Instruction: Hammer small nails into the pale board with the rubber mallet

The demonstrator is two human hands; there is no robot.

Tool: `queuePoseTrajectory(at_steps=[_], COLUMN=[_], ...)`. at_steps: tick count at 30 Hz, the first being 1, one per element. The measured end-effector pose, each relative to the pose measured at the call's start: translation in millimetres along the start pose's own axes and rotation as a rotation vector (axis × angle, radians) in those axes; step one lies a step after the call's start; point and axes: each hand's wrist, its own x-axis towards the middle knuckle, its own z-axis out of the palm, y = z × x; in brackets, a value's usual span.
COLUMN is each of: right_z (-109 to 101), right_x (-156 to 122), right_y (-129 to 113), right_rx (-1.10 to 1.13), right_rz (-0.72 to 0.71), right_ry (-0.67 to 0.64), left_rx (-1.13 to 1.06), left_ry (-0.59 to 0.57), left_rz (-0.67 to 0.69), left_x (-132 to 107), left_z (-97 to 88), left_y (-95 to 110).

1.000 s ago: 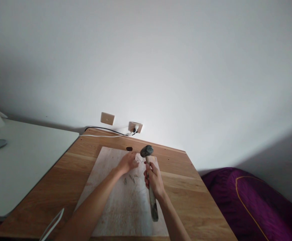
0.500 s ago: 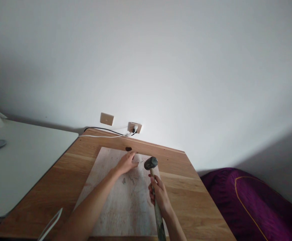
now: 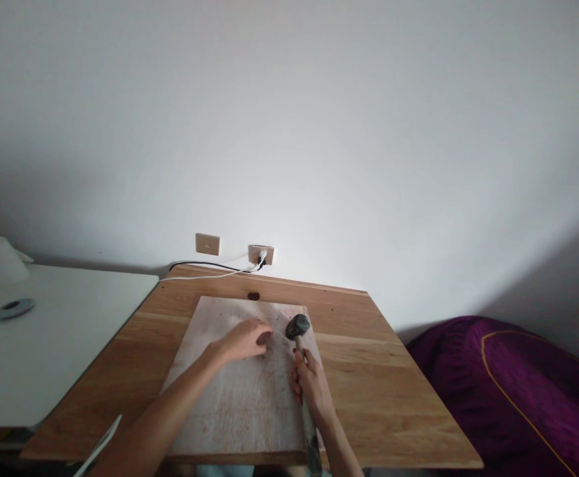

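Observation:
A hammer with a dark, stubby head and a worn wooden handle is in my right hand, fingers wrapped round the grip. Its head hovers over the right part of a whitish, scuffed wooden board. My left hand is low over the middle of this board, to the left of the hammer head. Its fingers are curled in towards the thumb. Whatever they hold, if anything, is hidden, and the hand covers the spot where small nails lay.
Under the board is a brown wooden table. A white table adjoins it on the left, carrying a grey roll. Cables run to a wall socket behind. A purple cover bulges up at the right.
My left hand has come back from the board's far edge to its middle, and its fingers have curled in. The hammer stays in my right hand, nearly in place. The view has shifted slightly.

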Motion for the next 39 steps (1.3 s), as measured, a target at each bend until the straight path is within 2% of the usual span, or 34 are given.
queuePoseTrajectory(at_steps=[3, 7, 11, 13, 15, 19, 22, 28, 39], right_z=[-0.2, -1.2, -1.3, -1.3, -1.4, -1.6, -0.8, 0.6, -1.9], right_x=[-1.4, -3.9, -4.1, -3.7, -3.6, -4.6, -5.5, -4.5, -7.1], right_y=[-0.5, -0.9, -1.0, -1.2, -2.0, -5.3, -6.2, -2.4, -6.2], right_rx=[0.024, 0.031, 0.032, 0.034, 0.033, 0.020, 0.025, 0.015, 0.021], right_rz=[-0.027, -0.039, -0.035, -0.038, -0.036, -0.017, -0.013, -0.013, -0.001], right_ry=[-0.002, 0.008, 0.007, 0.007, 0.006, -0.004, 0.009, 0.032, 0.004], left_rx=[0.193, 0.281, 0.281, 0.265, 0.234, 0.004, -0.142, -0.120, -0.114], left_ry=[-0.088, -0.063, -0.055, -0.056, -0.007, 0.284, 0.434, 0.439, 0.493], left_rz=[0.057, 0.082, 0.096, 0.081, 0.017, -0.263, -0.407, -0.372, -0.379], left_x=[-8.2, -5.4, -1.1, -0.5, 0.7, 9.3, 16.7, 15.1, 15.0], left_z=[-1.0, 8.5, 12.4, 6.6, -2.7, -14.0, -6.6, 14.4, 14.1], left_y=[19.6, 38.3, 43.6, 38.6, 28.0, -1.5, -18.6, -29.1, -31.7])
